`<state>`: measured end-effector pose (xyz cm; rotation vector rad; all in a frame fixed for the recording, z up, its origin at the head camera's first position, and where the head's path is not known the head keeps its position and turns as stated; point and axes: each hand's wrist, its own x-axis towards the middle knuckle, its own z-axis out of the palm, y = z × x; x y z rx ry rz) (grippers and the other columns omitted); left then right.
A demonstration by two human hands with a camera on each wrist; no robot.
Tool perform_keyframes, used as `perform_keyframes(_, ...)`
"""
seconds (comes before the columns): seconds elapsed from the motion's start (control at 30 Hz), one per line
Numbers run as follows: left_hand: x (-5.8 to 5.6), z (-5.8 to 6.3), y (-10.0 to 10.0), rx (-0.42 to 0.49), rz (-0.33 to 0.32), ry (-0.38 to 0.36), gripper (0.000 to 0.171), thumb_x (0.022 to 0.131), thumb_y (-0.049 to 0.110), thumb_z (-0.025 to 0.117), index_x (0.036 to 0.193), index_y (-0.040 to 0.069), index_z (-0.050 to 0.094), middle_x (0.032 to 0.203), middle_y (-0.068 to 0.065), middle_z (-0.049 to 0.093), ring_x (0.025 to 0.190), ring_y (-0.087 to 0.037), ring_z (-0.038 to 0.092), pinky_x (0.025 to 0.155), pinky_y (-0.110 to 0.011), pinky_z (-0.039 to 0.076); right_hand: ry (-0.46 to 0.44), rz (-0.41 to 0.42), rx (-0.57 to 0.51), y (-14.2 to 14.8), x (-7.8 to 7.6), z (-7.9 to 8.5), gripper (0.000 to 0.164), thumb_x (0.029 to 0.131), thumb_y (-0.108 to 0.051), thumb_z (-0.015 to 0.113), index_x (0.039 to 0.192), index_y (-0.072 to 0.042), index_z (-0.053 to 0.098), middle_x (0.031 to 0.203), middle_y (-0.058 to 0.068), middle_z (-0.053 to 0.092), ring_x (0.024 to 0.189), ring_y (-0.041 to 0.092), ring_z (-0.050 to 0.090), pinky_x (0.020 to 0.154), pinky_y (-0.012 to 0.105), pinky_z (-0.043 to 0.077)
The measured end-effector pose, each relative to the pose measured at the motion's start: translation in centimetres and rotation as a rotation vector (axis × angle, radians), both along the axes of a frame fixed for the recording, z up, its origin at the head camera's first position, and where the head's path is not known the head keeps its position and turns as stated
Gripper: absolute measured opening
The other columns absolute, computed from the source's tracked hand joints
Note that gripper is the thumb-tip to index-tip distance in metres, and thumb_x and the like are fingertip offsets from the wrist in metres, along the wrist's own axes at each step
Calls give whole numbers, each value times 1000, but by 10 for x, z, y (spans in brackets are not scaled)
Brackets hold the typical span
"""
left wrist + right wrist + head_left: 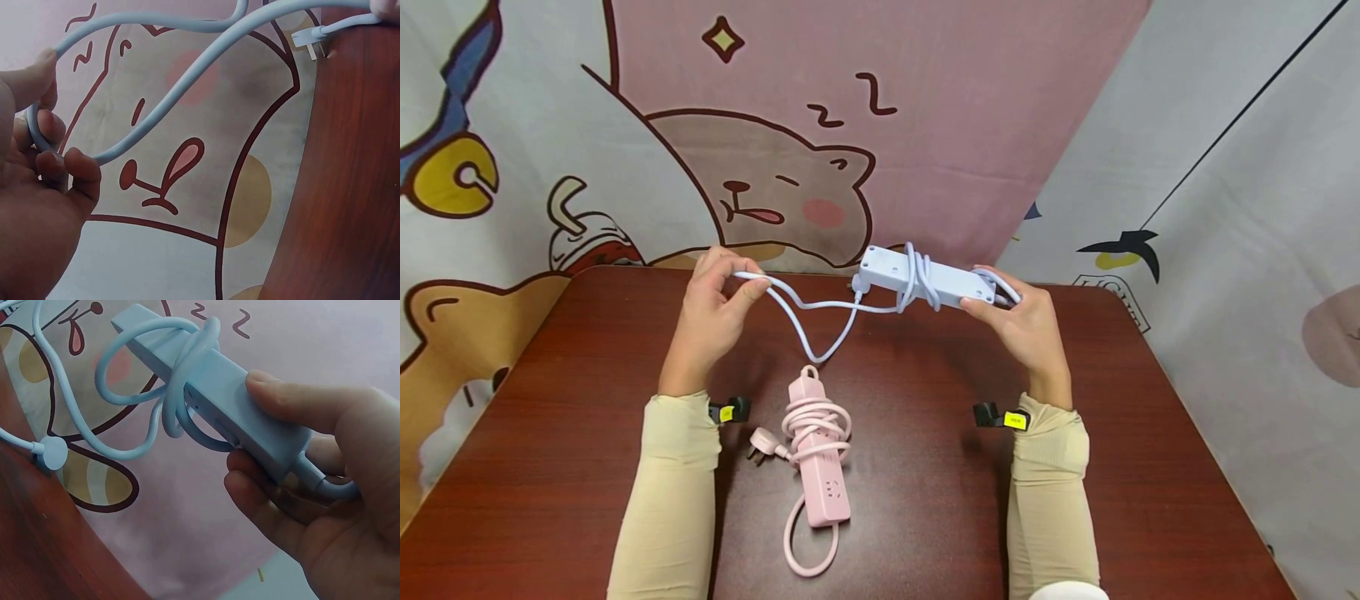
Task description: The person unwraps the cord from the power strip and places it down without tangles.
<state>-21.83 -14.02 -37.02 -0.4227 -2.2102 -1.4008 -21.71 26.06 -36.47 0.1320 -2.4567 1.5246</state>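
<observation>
A light blue power strip (957,283) is held up above the far part of the table, with turns of its own cord wrapped around its middle. My right hand (1026,321) grips the strip by its right end, thumb on one face and fingers beneath in the right wrist view. My left hand (711,304) holds a loop of the light blue cord (156,115) between thumb and fingers. The cord sags between both hands. Its plug (54,453) hangs free near the strip's left end. Nearer on the table lies a pink power strip (826,492), touched by neither hand.
The pink strip's cord (808,573) is coiled around its body, and its plug (765,442) lies to the left. The dark wooden table (1150,467) ends at a printed cloth backdrop (970,108). A white rounded object (1067,592) shows at the bottom edge.
</observation>
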Motion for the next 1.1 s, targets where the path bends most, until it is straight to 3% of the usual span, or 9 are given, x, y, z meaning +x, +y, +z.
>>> perform_keyframes(0.2, 0, 0, 1, -3, 7, -4, 12, 93, 7, 73, 98, -3, 69, 94, 8, 52, 91, -8, 41, 74, -20, 36, 11, 26, -13, 0, 2, 2, 48, 81, -22, 87, 127, -19, 73, 110, -5, 75, 89, 3, 63, 77, 14, 50)
perform_keyframes(0.53, -1, -1, 1, -8, 31, 9, 13, 91, 7, 75, 98, -3, 69, 94, -10, 57, 89, -2, 38, 73, -22, 35, 47, 101, -32, 1, 4, 4, 47, 83, -17, 86, 128, -17, 72, 107, -10, 73, 91, 7, 63, 77, 15, 52)
perform_keyframes(0.8, -2, -2, 1, -7, 44, 22, 14, 91, 7, 75, 98, -3, 70, 95, -11, 58, 90, -2, 37, 74, -24, 34, 29, 121, -20, 0, 6, 4, 49, 81, -17, 87, 128, -18, 73, 109, -14, 73, 91, 5, 63, 78, 14, 51)
perform_keyframes(1.1, -2, -1, -1, -1, 54, 29, 16, 92, 10, 74, 100, -3, 69, 94, -14, 57, 90, -3, 38, 74, -20, 34, -9, 162, 5, -1, 9, 8, 49, 82, -20, 87, 129, -22, 72, 120, -8, 73, 94, 8, 62, 78, 15, 51)
